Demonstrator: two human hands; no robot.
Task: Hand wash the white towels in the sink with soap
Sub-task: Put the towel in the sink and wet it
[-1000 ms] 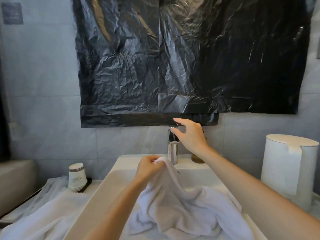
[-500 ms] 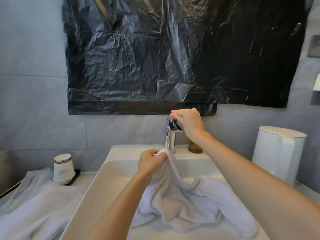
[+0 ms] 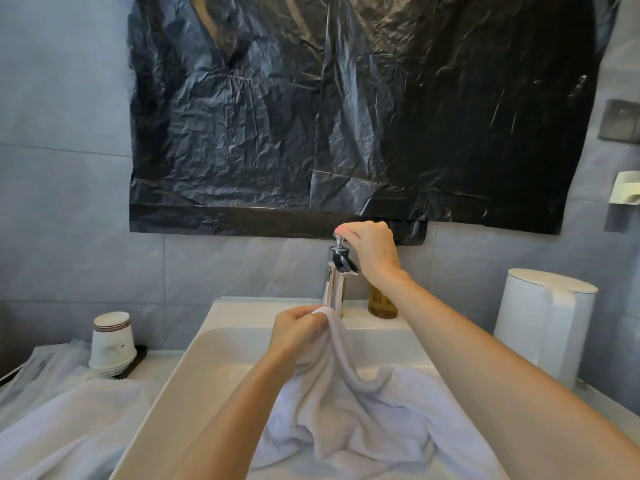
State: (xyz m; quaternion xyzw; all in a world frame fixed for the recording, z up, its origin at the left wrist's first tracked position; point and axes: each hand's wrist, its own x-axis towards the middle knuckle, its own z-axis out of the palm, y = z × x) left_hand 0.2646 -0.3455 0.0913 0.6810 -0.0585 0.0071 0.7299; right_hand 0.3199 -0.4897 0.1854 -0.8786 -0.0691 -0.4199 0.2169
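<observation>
I count two towels: one towel (image 3: 363, 420) in the sink (image 3: 214, 355), a second towel (image 3: 69, 431) beside it. I see one tap (image 3: 334, 285), one bottle (image 3: 381, 304), one cup stack (image 3: 112, 341), one jug (image 3: 543, 323) and one black sheet (image 3: 346, 116).

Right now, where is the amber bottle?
Head view: amber bottle on the sink ledge, just right of the chrome faucet, below the right hand.

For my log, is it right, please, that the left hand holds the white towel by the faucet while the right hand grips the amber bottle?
Not quite: in the head view the right hand grips the faucet handle, not the amber bottle, which stands below that wrist. The left hand does hold the white towel by the faucet.
</observation>
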